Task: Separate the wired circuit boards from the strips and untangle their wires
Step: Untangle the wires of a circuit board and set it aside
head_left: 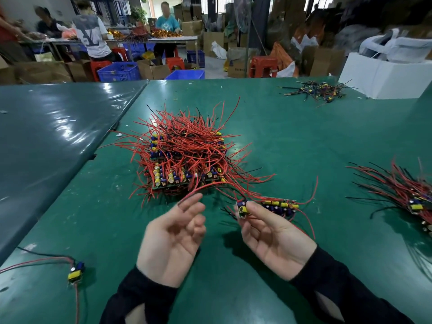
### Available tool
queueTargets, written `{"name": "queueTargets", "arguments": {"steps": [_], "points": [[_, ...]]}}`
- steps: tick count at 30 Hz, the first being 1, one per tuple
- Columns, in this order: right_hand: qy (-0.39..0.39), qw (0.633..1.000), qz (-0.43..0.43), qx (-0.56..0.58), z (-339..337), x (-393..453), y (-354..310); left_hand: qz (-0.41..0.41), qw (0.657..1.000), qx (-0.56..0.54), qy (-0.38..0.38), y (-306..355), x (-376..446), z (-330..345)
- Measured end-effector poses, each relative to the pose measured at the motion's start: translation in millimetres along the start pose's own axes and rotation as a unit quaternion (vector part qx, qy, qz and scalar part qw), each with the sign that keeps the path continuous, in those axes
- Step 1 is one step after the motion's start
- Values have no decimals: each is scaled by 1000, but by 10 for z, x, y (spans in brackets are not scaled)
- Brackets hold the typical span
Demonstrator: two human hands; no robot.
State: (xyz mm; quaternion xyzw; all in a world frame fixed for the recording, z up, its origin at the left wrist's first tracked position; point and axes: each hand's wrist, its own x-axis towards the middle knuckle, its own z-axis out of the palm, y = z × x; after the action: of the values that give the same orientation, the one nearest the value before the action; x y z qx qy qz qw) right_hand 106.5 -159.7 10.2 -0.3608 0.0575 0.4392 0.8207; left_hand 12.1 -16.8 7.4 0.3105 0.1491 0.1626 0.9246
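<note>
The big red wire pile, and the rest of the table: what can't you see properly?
Head view only:
- Big pile: the lower boards, buried under red wires.
- Right pile: cut off by the picture's right edge.
- Strip held by the right hand: its near end, behind the fingertips.
- Far scraps: too small to identify.

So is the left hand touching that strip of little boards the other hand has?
Apart. The head view shows the left hand open and empty, with green table between it and the strip the right hand pinches.
</note>
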Motion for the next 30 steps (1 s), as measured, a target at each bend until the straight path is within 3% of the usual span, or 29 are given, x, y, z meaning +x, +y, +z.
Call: {"name": "queueTargets", "arguments": {"steps": [2,6,8,13,18,19,22,26,30], "points": [[-8,1000,-11,-26,-10,-8,16,18,987,158,-5,-97,-13,75],[-48,993,-33,-107,-9,-32,80,202,911,358,-30,-197,-57,142],[-65,985,-57,-150,-15,-38,88,244,889,388,-24,-198,-35,108],[-85,953,-150,-249,-12,-83,88,245,880,406,-26,-183,-25,101],[-95,922,-204,-316,1,-120,59,342,779,525,-6,-219,-54,91],[-100,912,-214,-334,4,-125,58,351,781,517,6,-229,-54,96],[-114,892,-248,-360,18,-141,87,330,840,430,15,-244,-46,117],[-106,872,-284,-385,35,-157,114,288,883,370,19,-262,-39,121],[-94,879,-271,-380,13,-131,89,229,922,312,22,-252,-9,104]]}}
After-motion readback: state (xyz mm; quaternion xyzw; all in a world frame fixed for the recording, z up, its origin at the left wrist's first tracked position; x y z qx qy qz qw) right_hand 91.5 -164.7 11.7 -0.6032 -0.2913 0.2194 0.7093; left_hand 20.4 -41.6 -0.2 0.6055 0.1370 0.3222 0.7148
